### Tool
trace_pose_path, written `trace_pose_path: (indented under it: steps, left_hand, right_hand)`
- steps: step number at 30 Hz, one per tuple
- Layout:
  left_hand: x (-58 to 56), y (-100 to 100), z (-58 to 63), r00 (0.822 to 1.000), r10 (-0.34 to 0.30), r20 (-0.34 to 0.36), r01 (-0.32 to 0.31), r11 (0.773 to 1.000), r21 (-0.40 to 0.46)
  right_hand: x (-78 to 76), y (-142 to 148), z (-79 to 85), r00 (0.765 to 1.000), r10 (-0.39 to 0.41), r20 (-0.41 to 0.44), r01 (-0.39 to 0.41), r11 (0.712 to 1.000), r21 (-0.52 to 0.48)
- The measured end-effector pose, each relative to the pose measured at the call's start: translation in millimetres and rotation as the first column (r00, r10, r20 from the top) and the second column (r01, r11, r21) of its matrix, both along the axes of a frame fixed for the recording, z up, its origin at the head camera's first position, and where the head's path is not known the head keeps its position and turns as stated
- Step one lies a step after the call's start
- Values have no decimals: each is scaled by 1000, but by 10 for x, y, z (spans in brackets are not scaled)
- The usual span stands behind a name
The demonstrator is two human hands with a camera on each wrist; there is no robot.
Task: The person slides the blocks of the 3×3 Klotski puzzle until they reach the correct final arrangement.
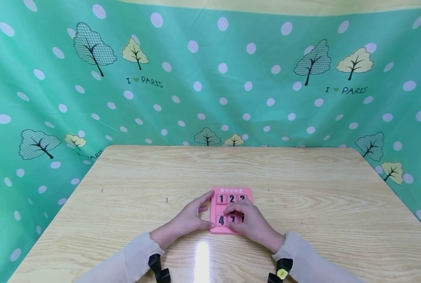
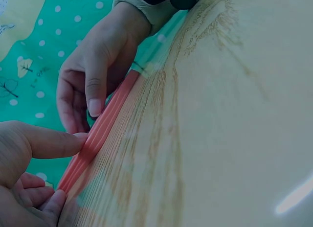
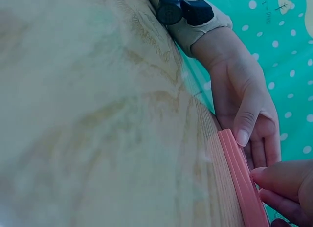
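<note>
A pink sliding number puzzle [image 1: 213, 231] lies flat on the table, with white characters along its top. Tiles 1, 2 and 4 show plainly; 3 and 7 are partly covered. The left slot of the middle row has no tile. My left hand [image 1: 189, 216] rests along the puzzle's left side, forefinger near the upper corner and thumb at the lower edge. Over the right half, my right hand [image 1: 254, 222] bends above the tiles, forefinger on the middle row and thumb by tile 7. It hides the tiles at the right. Both wrist views show the puzzle's thin side.
The wooden table [image 1: 132, 169] extends around the puzzle on all sides. Behind it hangs a green dotted curtain [image 1: 182, 102] with printed trees. A bright light reflection lies on the tabletop near the front. Black wrist straps sit on both sleeves.
</note>
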State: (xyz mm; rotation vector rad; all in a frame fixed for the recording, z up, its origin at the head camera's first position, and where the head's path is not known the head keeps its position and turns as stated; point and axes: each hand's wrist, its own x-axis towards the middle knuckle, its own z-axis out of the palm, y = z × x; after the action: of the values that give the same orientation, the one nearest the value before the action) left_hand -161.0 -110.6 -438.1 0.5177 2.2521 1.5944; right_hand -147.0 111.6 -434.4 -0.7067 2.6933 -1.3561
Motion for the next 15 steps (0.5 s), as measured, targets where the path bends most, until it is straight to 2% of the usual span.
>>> trace_pose_path:
  steps: [15]
  left_hand:
    - [6, 7, 13, 1000, -2, 4, 2, 1000, 11]
  right_hand:
    - [-12, -28, -4, 999, 12, -29, -12, 1000, 1]
